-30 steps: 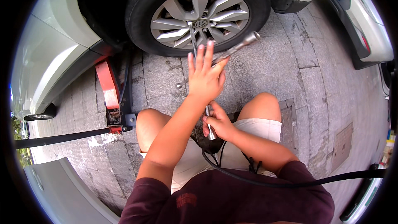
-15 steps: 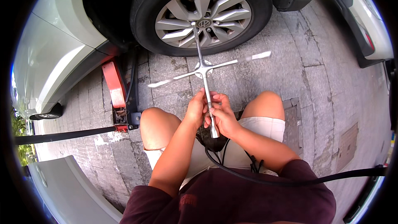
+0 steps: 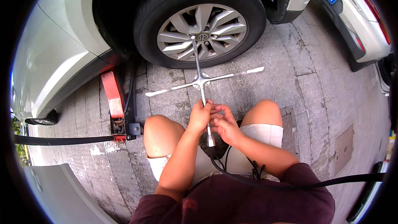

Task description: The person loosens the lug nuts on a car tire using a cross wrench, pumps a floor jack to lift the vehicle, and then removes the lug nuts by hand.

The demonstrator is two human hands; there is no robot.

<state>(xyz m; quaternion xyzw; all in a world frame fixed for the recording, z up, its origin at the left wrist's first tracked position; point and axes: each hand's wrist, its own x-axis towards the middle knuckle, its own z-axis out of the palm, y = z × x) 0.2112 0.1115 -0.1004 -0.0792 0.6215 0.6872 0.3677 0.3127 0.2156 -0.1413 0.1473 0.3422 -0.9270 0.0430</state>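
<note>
A chrome four-way lug wrench (image 3: pixel 201 81) reaches from the wheel toward me. Its far socket sits at a lug position beside the center cap of the silver alloy wheel (image 3: pixel 178 49). Both ends of its crossbar look smeared by motion. Around the near shaft, below the hub, my left hand (image 3: pixel 200 117) is closed. My right hand (image 3: pixel 228 128) is at the same shaft from the other side, its fingers curled loosely about it and partly hidden behind my left hand. The wrench's near socket end shows below my hands, between my knees.
Left of the wheel, a red floor jack (image 3: pixel 112 93) stands by the car's sill, its black handle (image 3: pixel 62 140) running left. A black tire (image 3: pixel 147 25) surrounds the rim. Another white car (image 3: pixel 352 20) is parked at the right. A black cable (image 3: pixel 323 180) crosses my lap. Grey paving (image 3: pixel 286 70) lies underneath.
The wrench's crossbar is blurred in both frames, its angle little changed. My right thumb has come off the shaft. The wheel and wrench sit slightly lower in view.
</note>
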